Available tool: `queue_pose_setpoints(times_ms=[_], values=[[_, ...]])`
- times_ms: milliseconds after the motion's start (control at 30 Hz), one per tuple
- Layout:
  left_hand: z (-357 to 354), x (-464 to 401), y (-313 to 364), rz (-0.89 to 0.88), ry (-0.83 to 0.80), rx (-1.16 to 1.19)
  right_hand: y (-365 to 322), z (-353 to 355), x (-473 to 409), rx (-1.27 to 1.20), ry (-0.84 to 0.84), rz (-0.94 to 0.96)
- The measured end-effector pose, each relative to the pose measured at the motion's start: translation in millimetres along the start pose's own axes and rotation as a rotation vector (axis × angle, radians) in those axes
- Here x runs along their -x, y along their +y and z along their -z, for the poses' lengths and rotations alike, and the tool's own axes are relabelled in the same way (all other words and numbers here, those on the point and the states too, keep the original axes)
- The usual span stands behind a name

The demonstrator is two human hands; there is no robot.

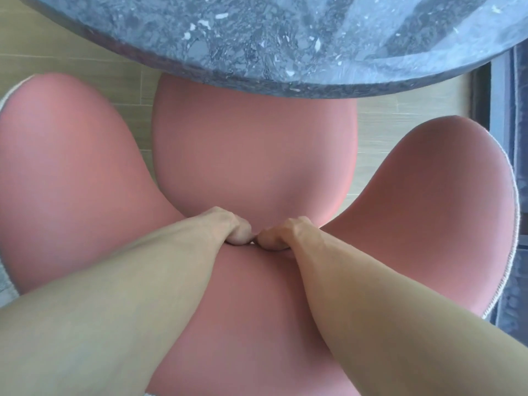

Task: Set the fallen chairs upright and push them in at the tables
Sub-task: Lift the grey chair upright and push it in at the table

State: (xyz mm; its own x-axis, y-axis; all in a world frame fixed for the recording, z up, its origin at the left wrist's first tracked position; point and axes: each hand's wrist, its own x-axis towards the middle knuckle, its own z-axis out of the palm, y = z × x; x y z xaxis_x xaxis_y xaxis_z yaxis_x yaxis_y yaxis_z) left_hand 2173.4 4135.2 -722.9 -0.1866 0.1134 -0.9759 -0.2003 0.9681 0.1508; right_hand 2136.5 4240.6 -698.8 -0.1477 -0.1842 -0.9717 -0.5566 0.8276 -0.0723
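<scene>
We stood directly over a pink chair (251,155) that was upright on its legs, looking straight down onto its seat and the top of its backrest. Our left hand (228,228) and right hand (281,234) were side by side at the middle of the backrest's upper edge, so near each other that the thumbs appeared to touch. The fingers (243,234) of both hands were curled tight over that edge, holding the chair; the fingertips themselves were hidden on the seat side of the backrest. Both bare forearms reached down from the lower corners of the view and met at the grip.

The chair's two broad wings spread out to either side, the left wing (65,178) and the right wing (428,210), each trimmed with pale stitching along its outer rim. Between them lay the rounded seat, whose far edge was tucked beneath the rim of a round table (271,38) with a dark grey, marbled stone top flecked with white. The table's edge overlapped the front of the seat, so the chair was partly under the table.

Pale wood-look flooring (71,61) showed on both sides of the seat, and a dark strip (483,110) ran along the right side.
</scene>
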Motion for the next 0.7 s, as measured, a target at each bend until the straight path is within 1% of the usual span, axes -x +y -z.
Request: queue_pose_setpoints(times_ms=[100,133,167,233,267,300,400,467,533,600,700], values=[[-0.7,3.8,1.2,0.016,-0.048,0.013,0.1,-3.4,-1.7,0.019,-0.027,0.006],[2.5,5.7,0.9,0.023,-0.036,0.012,1.1,-1.7,-0.8,0.031,-0.031,0.004],[6.8,8.9,-0.3,0.024,-0.004,0.023,2.5,2.3,-0.1,0.032,-0.007,0.005],[17.9,30.0,-2.9,0.016,0.132,0.093,3.3,17.8,14.1,-0.032,0.119,0.012],[25.5,42.4,-3.0,0.002,0.210,0.168,4.9,28.4,25.1,-0.078,0.199,0.030],[35.1,56.6,-2.7,-0.030,0.278,0.291,8.1,40.9,38.7,-0.140,0.271,0.056],[63.0,111.8,4.4,-0.225,0.373,0.881,15.7,78.8,95.7,-0.384,0.498,0.119],[77.1,165.2,11.8,-0.375,0.498,1.161,17.2,100.4,145.2,-0.607,0.656,0.157],[79.0,219.8,19.0,-0.471,0.625,1.291,17.5,114.5,196.9,-0.739,0.747,0.193],[71.5,266.0,21.1,-0.520,0.656,1.367,13.3,117.0,242.0,-0.886,0.730,0.268],[55.4,340.9,15.1,-0.538,0.724,1.477,-8.0,115.0,309.2,-1.052,0.716,0.426]])
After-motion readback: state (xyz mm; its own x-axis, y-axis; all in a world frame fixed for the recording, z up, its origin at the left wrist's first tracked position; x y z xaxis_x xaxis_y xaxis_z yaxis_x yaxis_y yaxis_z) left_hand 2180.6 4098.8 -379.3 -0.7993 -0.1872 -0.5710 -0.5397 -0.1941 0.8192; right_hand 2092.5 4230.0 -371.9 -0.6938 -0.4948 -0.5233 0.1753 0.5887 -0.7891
